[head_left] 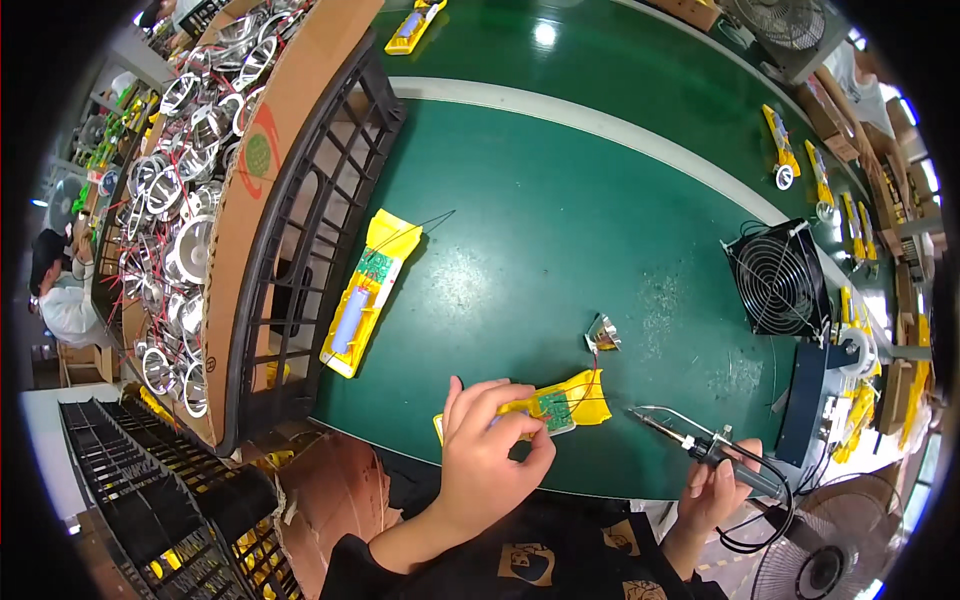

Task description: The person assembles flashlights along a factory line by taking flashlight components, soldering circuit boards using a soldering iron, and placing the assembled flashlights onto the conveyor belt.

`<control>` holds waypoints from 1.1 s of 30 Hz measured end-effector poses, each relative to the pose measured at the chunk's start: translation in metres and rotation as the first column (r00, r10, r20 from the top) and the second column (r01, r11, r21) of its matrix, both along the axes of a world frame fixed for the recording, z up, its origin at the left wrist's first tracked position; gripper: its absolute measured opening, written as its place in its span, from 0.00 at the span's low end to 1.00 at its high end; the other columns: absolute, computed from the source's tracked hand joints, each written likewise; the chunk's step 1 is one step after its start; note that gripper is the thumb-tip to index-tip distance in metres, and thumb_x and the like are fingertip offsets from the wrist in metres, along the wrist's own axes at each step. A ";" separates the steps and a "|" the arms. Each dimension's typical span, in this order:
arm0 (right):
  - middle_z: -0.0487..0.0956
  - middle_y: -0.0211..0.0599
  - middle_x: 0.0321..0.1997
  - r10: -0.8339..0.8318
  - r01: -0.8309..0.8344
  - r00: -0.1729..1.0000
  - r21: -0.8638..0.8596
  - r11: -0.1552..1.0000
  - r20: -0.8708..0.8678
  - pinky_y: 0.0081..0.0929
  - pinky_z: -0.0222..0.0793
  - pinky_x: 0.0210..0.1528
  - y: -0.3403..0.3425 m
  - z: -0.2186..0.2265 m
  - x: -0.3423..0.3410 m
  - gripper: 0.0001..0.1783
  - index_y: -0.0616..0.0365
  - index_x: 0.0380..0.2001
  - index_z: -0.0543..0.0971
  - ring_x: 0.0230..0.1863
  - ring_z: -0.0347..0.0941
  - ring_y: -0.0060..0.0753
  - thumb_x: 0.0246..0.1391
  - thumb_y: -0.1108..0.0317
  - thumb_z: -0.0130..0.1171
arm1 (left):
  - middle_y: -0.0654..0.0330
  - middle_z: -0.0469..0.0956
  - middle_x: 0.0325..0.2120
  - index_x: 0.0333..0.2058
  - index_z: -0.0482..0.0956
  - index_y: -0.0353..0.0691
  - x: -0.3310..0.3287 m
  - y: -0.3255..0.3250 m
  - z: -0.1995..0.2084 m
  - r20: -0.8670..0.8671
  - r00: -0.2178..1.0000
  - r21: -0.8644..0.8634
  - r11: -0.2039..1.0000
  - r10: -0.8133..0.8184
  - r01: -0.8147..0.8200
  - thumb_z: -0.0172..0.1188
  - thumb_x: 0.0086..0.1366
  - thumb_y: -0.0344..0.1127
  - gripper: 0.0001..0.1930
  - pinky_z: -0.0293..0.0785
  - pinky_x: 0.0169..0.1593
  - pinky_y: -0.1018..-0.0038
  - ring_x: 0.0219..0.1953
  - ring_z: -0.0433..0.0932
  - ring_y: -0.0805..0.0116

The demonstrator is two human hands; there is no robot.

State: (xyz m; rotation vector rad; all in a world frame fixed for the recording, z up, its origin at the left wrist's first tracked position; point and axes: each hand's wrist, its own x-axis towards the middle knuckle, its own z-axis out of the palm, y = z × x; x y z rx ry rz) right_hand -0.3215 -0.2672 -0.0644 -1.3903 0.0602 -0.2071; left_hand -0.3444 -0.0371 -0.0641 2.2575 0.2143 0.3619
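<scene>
My right hand is wrapped round the dark handle of a soldering iron, a thin metal guide running beside its tip. The tip points left, just short of a yellow lamp housing. Over that housing's left part is my left hand, its thumb and index finger bent together in a pinch; whatever they hold is too small to make out. A green circuit board shows inside the housing. From it thin wires lead up to a small silver reflector cup on the green bench.
A second yellow housing with a purple battery cell lies at left, beside a black plastic crate and a carton heaped with reflectors. At right stand a square black fan and a dark bench device. More lamps lie beyond the pale strip.
</scene>
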 end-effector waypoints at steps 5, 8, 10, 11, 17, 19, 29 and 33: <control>0.62 0.30 0.14 0.005 -0.005 1.000 0.059 0.998 0.003 0.10 0.53 0.10 -0.008 -0.003 -0.001 0.14 0.60 0.27 0.58 0.08 0.55 0.16 0.47 0.68 0.53 | 0.61 0.73 0.31 0.17 0.73 0.40 -0.001 -0.007 0.002 0.008 0.999 0.059 0.998 0.036 -0.036 0.61 0.38 0.24 0.06 0.60 0.50 0.51 0.39 0.71 0.59; 0.62 0.30 0.14 -0.025 0.026 1.000 0.069 0.997 -0.004 0.10 0.53 0.10 -0.012 -0.007 -0.001 0.14 0.59 0.27 0.59 0.08 0.55 0.16 0.46 0.67 0.53 | 0.61 0.73 0.32 0.19 0.75 0.40 -0.002 -0.009 0.001 0.001 0.999 0.071 0.996 0.046 -0.045 0.62 0.39 0.25 0.06 0.59 0.50 0.51 0.38 0.72 0.60; 0.62 0.29 0.14 -0.041 0.043 0.999 0.086 0.995 -0.017 0.10 0.53 0.10 -0.015 -0.010 -0.002 0.14 0.60 0.28 0.60 0.08 0.55 0.15 0.46 0.67 0.54 | 0.62 0.74 0.32 0.21 0.77 0.40 -0.003 -0.010 -0.002 0.011 0.999 0.090 0.995 0.037 -0.038 0.63 0.40 0.25 0.06 0.58 0.51 0.51 0.37 0.74 0.61; 0.62 0.28 0.14 -0.024 0.025 1.000 0.090 0.996 -0.013 0.10 0.53 0.10 -0.017 -0.011 -0.002 0.14 0.60 0.29 0.60 0.08 0.56 0.15 0.46 0.67 0.54 | 0.62 0.74 0.32 0.22 0.78 0.40 -0.002 -0.011 -0.003 0.033 0.999 0.099 0.995 0.026 -0.029 0.62 0.40 0.25 0.06 0.56 0.52 0.50 0.37 0.74 0.62; 0.61 0.28 0.10 -0.093 0.089 0.995 0.087 0.992 0.047 0.08 0.46 0.09 -0.027 -0.020 -0.004 0.12 0.58 0.26 0.58 0.08 0.52 0.14 0.47 0.68 0.51 | 0.63 0.74 0.32 0.19 0.77 0.41 -0.002 -0.014 -0.010 0.120 0.993 0.150 0.988 0.012 -0.030 0.62 0.38 0.24 0.06 0.56 0.53 0.51 0.38 0.74 0.62; 0.61 0.28 0.10 -0.104 0.102 0.994 0.076 0.992 0.019 0.08 0.46 0.09 -0.032 -0.022 -0.007 0.12 0.58 0.26 0.58 0.08 0.52 0.14 0.47 0.69 0.52 | 0.63 0.74 0.32 0.19 0.77 0.41 -0.003 -0.013 -0.012 0.130 0.991 0.148 0.988 0.015 -0.034 0.62 0.38 0.24 0.06 0.57 0.53 0.53 0.39 0.74 0.61; 0.60 0.26 0.10 -0.228 0.225 0.972 0.055 0.973 0.060 0.08 0.47 0.09 -0.057 -0.032 -0.019 0.13 0.56 0.24 0.57 0.07 0.51 0.13 0.47 0.70 0.52 | 0.57 0.72 0.18 0.26 0.66 0.35 -0.072 0.047 0.030 -0.447 0.885 0.030 0.992 0.125 -0.125 0.49 0.57 0.28 0.03 0.67 0.23 0.75 0.17 0.71 0.63; 0.61 0.25 0.14 -0.174 0.174 0.985 0.025 0.984 -0.018 0.07 0.52 0.11 -0.052 -0.028 -0.019 0.18 0.58 0.26 0.58 0.08 0.55 0.12 0.44 0.62 0.56 | 0.58 0.77 0.26 0.32 0.67 0.37 -0.090 0.042 0.023 -0.518 0.850 -0.154 0.988 -0.099 0.022 0.52 0.56 0.30 0.06 0.70 0.29 0.71 0.26 0.75 0.58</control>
